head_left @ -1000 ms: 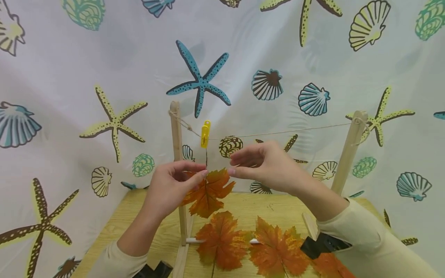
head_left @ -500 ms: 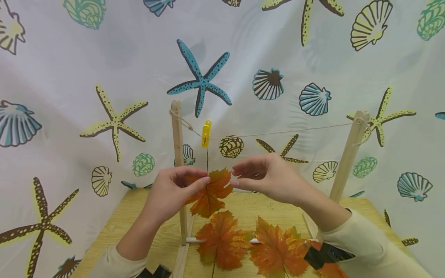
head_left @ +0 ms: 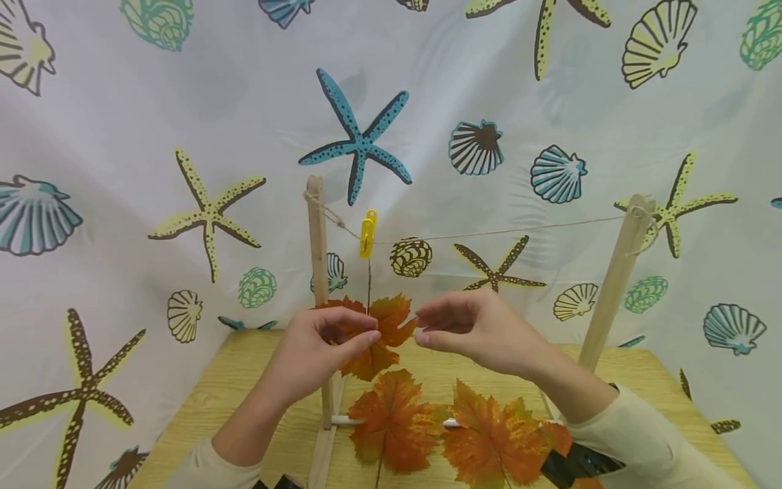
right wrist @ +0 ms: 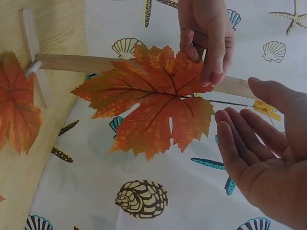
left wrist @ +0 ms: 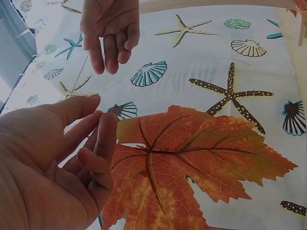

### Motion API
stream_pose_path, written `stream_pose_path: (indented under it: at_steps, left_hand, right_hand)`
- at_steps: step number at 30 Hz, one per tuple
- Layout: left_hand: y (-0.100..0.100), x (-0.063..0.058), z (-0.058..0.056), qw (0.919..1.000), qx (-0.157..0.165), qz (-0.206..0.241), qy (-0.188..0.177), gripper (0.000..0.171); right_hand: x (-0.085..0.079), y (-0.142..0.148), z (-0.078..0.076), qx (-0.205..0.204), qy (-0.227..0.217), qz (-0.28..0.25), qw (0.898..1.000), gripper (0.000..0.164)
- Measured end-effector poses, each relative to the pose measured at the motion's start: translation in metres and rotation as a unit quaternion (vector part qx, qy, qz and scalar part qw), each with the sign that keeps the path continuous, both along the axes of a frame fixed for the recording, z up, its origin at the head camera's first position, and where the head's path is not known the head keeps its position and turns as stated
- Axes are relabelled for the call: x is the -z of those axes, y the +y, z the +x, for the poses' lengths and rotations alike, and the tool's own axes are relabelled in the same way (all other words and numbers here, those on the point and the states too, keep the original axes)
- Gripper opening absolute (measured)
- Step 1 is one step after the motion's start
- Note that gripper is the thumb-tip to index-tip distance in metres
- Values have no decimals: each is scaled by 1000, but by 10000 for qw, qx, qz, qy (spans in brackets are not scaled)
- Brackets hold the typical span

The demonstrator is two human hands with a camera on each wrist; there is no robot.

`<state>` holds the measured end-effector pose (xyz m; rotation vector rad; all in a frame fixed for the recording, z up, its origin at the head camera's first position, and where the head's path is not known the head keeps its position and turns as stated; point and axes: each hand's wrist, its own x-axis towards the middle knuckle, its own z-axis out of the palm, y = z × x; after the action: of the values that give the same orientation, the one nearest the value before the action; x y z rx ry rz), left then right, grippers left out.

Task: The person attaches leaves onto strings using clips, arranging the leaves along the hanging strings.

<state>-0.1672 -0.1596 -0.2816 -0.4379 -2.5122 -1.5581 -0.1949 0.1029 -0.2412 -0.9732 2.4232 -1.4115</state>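
Observation:
A yellow clothespin [head_left: 367, 234] sits on the thin twine [head_left: 501, 231] near its left end. From it, by a dark stem, hangs an orange artificial maple leaf [head_left: 394, 318]. My left hand [head_left: 320, 346] is in front of the leaf's left part in the head view, thumb and fingertips close to the stem, fingers loosely bent without a visible grip. Whether the fingertips touch the leaf cannot be told. Right of the leaf, my right hand [head_left: 479, 333] holds nothing, its relaxed fingers apart from the thumb; the right wrist view shows its palm [right wrist: 273, 167] beside the stem.
Two wooden posts, left [head_left: 318, 238] and right [head_left: 617, 285], carry the twine. On the wooden table [head_left: 275, 435] lie more orange leaves, one at left [head_left: 394, 421] and one beside it [head_left: 489, 435]. A white bar [head_left: 345, 421] runs beneath them. Behind hangs a shell-printed curtain [head_left: 256, 102].
Both hands have moved down a little, the left sliding lower in front of the leaf. The leaf still hangs from the clothespin.

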Motion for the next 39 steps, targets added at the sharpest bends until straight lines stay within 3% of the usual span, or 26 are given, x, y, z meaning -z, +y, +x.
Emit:
stream_pose_path:
  at_steps: [13, 23, 29, 39]
  left_hand:
    - [-7, 13, 1, 9980, 504, -363, -111, 19]
    - [-7, 25, 2, 9962, 779, -129, -378, 25]
    - [-9, 30, 4, 9957, 740, -115, -546, 25]
    - [-12, 38, 7, 9951, 626, -131, -748, 30]
  right_hand:
    - [16, 7, 7, -88, 89, 98, 9999, 33]
    - [23, 12, 16, 11, 224, 239, 9995, 32]
    - [28, 15, 18, -102, 388, 200, 9990, 33]
    - [43, 18, 19, 21, 20, 24, 10000, 31]
